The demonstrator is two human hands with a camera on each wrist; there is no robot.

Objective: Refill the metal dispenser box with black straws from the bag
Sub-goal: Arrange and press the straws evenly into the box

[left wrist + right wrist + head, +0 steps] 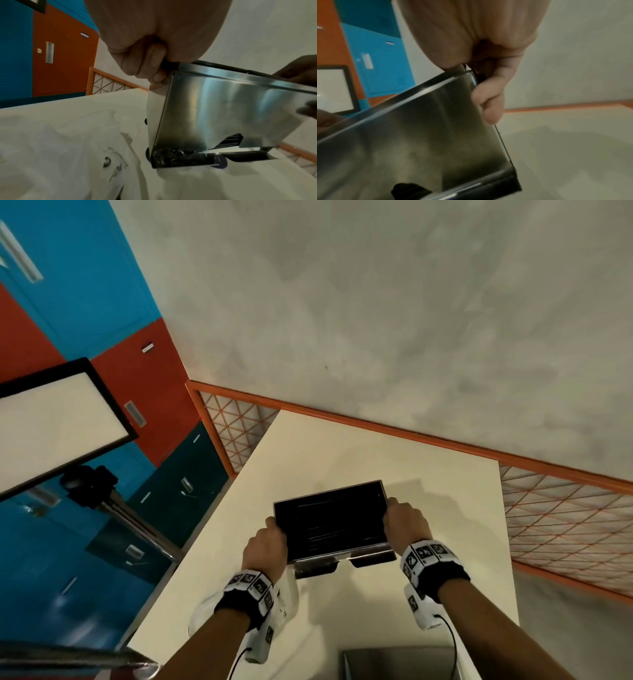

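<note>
- Rectangular brushed-steel dispenser box [334, 525] sits near the middle of the cream tabletop [428, 594], held at both short ends. It is tilted in both wrist views; whether the base is fully down or slightly lifted, I can't tell.
- Left hand [265, 546]: fingers curled round the box's left end near the top rim, thumb over the edge. Left wrist view shows the fingertips [155, 54] clenched at the upper corner.
- Right hand [406, 523]: same grasp mirrored on the right end, fingers [489, 97] wrapped round the top corner.
- Symmetric two-hand grip at the rim is probably for squaring or resettling the box, or shaking the contents level. That's a guess.
- Top of the box reads dark from the head view with faint lengthwise streaks, consistent with black straws [229, 141] lying inside. The same ridged black pieces show through the notch at the front slot and in the bottom tray.
- Crumpled white plastic bag [72, 146] lies on the table just beside the box's left end, under the left wrist. Contents not visible.
- Judgement: box looks loaded, task near its end. What's left is likely settling the box in place.
- Risk: steel sides are slick, and tilting forward could spill straws out of the front slot.
- Grey metal piece [397, 662] at the near table edge, well apart from the box. Function unclear.
</note>
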